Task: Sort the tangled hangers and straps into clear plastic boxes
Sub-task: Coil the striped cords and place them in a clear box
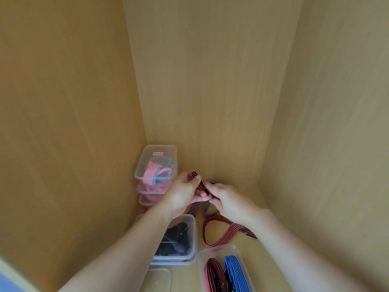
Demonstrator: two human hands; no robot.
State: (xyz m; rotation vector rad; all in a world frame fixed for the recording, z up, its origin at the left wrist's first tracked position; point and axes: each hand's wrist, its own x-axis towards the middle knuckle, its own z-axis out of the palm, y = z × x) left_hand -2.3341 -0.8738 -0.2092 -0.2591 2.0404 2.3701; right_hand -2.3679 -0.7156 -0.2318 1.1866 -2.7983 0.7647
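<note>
Both hands pinch 1 red strap (196, 177) with black stripes: the left hand (184, 193) curls its fingers round the folded upper end, and the right hand (230, 202) grips it just below, with the 2 hands nearly touching. The rest of the strap drops behind the right wrist and lies in a loop on the shelf (223, 232). A purple strap (207, 209) lies under the hands.

At the back left, a stack of clear boxes (162, 146) holds pink and blue bands (150, 173). Under the left forearm, a box (194, 234) holds black items (176, 239). The front box (221, 247) holds 2 coiled straps side by side, a dark red coil (213, 275) and a blue coil (235, 272).
</note>
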